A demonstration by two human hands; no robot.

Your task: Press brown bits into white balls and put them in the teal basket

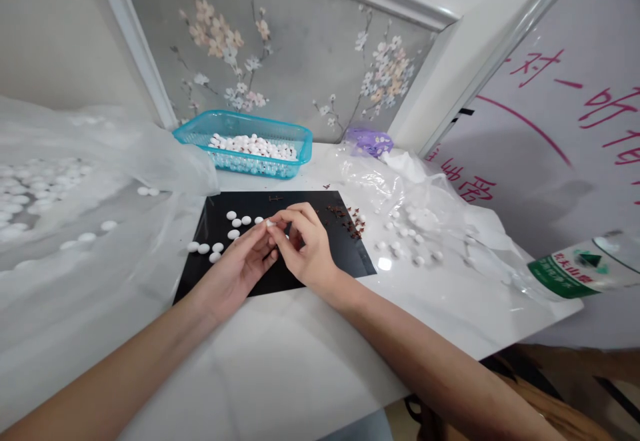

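Over a black mat, my left hand and my right hand meet fingertip to fingertip. Between them they pinch a small white ball, mostly covered by the fingers. Whether a brown piece is also in the right fingers I cannot tell. Several loose white balls lie on the mat left of my hands. To the right, small brown plastic-looking pieces are heaped at the mat's edge, some scattered on it. One thin brown piece lies near the mat's far edge.
Behind the mat stands a blue basket holding many white balls with brown bits. A clear plastic bag with more balls spreads at left; another bag lies at right. A purple packet and a tilted water bottle are on the right.
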